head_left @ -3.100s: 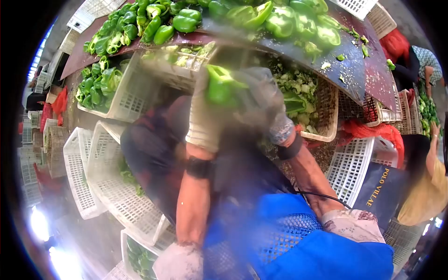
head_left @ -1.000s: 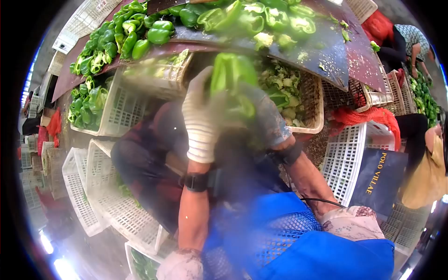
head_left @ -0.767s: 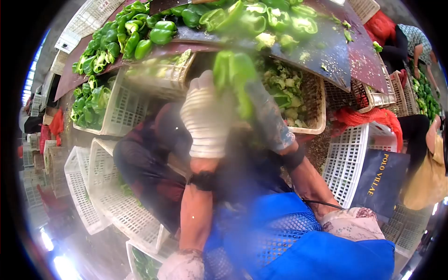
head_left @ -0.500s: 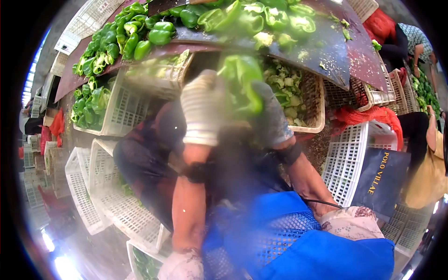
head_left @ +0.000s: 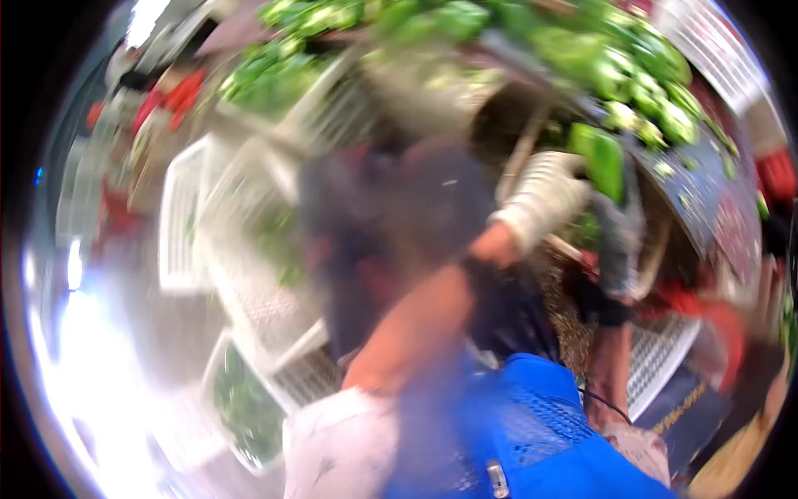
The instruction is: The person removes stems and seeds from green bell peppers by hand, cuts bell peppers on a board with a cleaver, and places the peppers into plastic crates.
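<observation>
A green bell pepper point(head_left: 600, 160) is between my two gloved hands, at the right of the head view. My left hand point(head_left: 549, 198), in a whitish striped glove, has its fingers closed against the pepper's near left side. My right hand point(head_left: 619, 237), in a grey-blue glove, is wrapped along the pepper's right side; motion blur softens its fingers. Just beyond the hands, more green peppers and cut pepper pieces point(head_left: 644, 104) lie on a dark board point(head_left: 706, 187). Below the hands, part of a crate with green scraps shows.
Green peppers fill a white crate point(head_left: 320, 108) at upper left. White plastic crates point(head_left: 184, 216) stand at my left, and a crate of green produce point(head_left: 249, 407) is at lower left. A red mesh bag point(head_left: 715, 324) and a dark printed bag point(head_left: 686, 416) are at right.
The view has turned left, so the surroundings are shifted and blurred. Both hands and the pepper now appear farther right in view. The hands are still at the pepper.
</observation>
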A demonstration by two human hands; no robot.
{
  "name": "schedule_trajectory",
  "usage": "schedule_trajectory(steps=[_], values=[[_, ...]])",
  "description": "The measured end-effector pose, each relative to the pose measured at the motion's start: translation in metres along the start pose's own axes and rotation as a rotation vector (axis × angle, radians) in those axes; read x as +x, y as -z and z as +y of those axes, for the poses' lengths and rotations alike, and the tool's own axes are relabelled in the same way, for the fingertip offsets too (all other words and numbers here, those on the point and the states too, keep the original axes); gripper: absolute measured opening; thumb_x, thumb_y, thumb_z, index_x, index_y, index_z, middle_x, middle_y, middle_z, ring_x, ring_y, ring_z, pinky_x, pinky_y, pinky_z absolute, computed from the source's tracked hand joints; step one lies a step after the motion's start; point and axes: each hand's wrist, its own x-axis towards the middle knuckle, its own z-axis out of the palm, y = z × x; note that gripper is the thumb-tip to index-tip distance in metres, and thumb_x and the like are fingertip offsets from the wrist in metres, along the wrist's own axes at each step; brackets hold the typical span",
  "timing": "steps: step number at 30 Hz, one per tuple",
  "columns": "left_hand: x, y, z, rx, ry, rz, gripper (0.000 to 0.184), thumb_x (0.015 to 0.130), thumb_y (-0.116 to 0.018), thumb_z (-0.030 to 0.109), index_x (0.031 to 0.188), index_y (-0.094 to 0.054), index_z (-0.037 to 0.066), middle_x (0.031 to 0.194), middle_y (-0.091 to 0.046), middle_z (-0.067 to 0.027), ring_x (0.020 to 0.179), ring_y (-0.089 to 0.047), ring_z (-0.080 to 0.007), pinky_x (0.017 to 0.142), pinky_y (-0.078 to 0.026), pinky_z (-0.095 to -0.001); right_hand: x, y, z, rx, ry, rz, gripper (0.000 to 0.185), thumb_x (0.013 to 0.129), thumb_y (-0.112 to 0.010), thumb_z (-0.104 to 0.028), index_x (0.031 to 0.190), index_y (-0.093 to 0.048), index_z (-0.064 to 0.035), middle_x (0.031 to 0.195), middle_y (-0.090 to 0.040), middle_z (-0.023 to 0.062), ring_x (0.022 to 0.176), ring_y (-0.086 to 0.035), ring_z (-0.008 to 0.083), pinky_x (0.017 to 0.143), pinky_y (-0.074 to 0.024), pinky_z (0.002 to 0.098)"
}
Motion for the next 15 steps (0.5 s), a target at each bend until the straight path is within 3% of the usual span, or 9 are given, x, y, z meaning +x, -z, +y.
schedule_trajectory(steps=[1,2,4,6,8,10,13,14,15], values=[[0.008,-0.004,-0.012,0.010,-0.084,0.045,0.029,0.076,-0.057,0.003,0.100,-0.072,0.001,0.080,-0.070,-0.0181,0.070,-0.066,-0.0227,0.070,-0.052,-0.0361,0.000,0.008,0.005,0.017,-0.031,-0.018,0.069,0.081,-0.070,-0.001,0.145,-0.044,-0.0033,0.128,-0.060,0.0092,0.108,-0.060,0.0142,0.091,-0.0495,0.0269],[0.004,-0.003,-0.006,-0.074,-0.057,0.026,0.029,0.074,-0.057,0.006,0.099,-0.073,0.002,0.084,-0.070,-0.0205,0.075,-0.068,-0.0305,0.074,-0.053,-0.0380,-0.004,0.003,-0.021,-0.494,0.115,0.023,0.068,0.078,-0.071,0.001,0.141,-0.048,0.0003,0.132,-0.059,0.0125,0.114,-0.060,0.0215,0.095,-0.0486,0.0312],[-0.007,0.024,0.012,0.370,-0.089,0.118,0.024,0.072,-0.064,0.012,0.092,-0.073,0.002,0.090,-0.070,-0.0199,0.085,-0.068,-0.0371,0.077,-0.054,-0.0416,0.014,0.025,-0.003,-0.806,0.780,0.102,0.063,0.078,-0.073,-0.006,0.137,-0.051,0.0035,0.134,-0.057,0.0189,0.123,-0.057,0.0305,0.099,-0.0475,0.0366],[0.005,0.047,-0.009,0.709,-0.127,0.197,0.024,0.077,-0.069,0.019,0.096,-0.072,0.005,0.091,-0.070,-0.0193,0.085,-0.067,-0.0370,0.077,-0.053,-0.0438,0.020,0.039,-0.004,-0.978,0.619,0.135,0.060,0.083,-0.071,-0.001,0.139,-0.051,0.0006,0.136,-0.056,0.0157,0.121,-0.055,0.0250,0.101,-0.0457,0.0335],[-0.012,0.045,-0.002,0.705,-0.126,0.169,0.025,0.078,-0.070,0.020,0.099,-0.072,0.006,0.090,-0.070,-0.0186,0.086,-0.067,-0.0370,0.078,-0.053,-0.0440,0.030,0.064,0.009,-0.829,0.378,0.122,0.055,0.085,-0.070,-0.002,0.137,-0.052,0.0010,0.137,-0.055,0.0159,0.121,-0.055,0.0251,0.100,-0.0465,0.0335],[-0.028,0.042,0.002,0.766,-0.142,0.220,0.029,0.079,-0.071,0.023,0.105,-0.072,0.009,0.089,-0.071,-0.0158,0.088,-0.068,-0.0365,0.079,-0.055,-0.0435,0.057,0.083,0.038,-0.350,0.074,0.056,0.050,0.084,-0.068,-0.009,0.131,-0.056,0.0048,0.136,-0.055,0.0193,0.122,-0.056,0.0310,0.096,-0.0499,0.0365],[-0.028,0.045,-0.011,0.957,-0.063,0.026,0.016,0.075,-0.068,0.019,0.083,-0.073,0.006,0.083,-0.071,-0.0165,0.082,-0.071,-0.0329,0.072,-0.056,-0.0423,0.042,0.005,-0.011,-0.191,0.117,-0.037,0.051,0.088,-0.065,-0.011,0.135,-0.053,0.0018,0.131,-0.057,0.0167,0.116,-0.058,0.0255,0.093,-0.0499,0.0328],[-0.033,0.046,0.001,1.031,-0.004,-0.090,0.024,0.083,-0.065,0.020,0.104,-0.074,0.012,0.089,-0.072,-0.0118,0.087,-0.070,-0.0332,0.077,-0.056,-0.0433,0.045,-0.020,-0.026,-0.235,0.166,-0.076,0.051,0.090,-0.062,-0.013,0.138,-0.051,0.0005,0.129,-0.058,0.0157,0.112,-0.058,0.0226,0.092,-0.0497,0.0313],[-0.029,0.045,-0.017,1.117,-0.232,-0.037,0.020,0.080,-0.066,0.019,0.096,-0.074,0.010,0.084,-0.071,-0.0130,0.083,-0.070,-0.0325,0.073,-0.057,-0.0430,0.048,-0.046,-0.042,-0.277,0.216,-0.114,0.051,0.093,-0.060,-0.016,0.140,-0.049,-0.0008,0.126,-0.060,0.0147,0.109,-0.059,0.0198,0.091,-0.0495,0.0298]])
